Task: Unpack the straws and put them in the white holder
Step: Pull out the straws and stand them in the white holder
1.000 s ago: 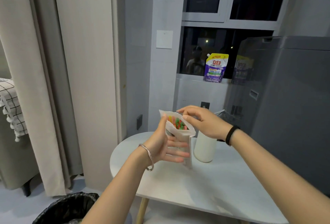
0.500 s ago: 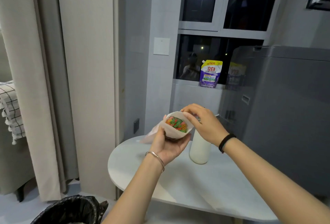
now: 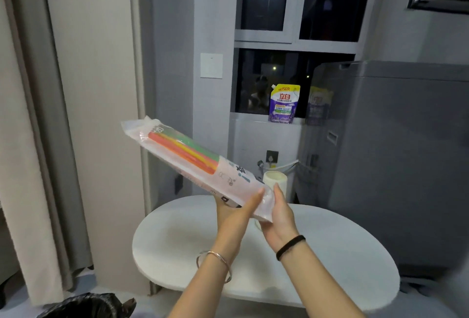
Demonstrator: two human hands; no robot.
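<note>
Straw packet (image 3: 232,178), unpacking in hand: held aslant over the table (image 3: 330,254), lower end gripped by left hand (image 3: 233,218) and right hand (image 3: 279,218), coloured straws (image 3: 182,150) enclosed, white holder (image 3: 275,180) just behind; straws judged next to be slid out holderward.

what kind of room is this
Most likely a home laundry or utility corner. What looks like a grey washing machine stands on the right, a detergent pouch sits on the window ledge, and there's a small white table beside curtains.
</note>
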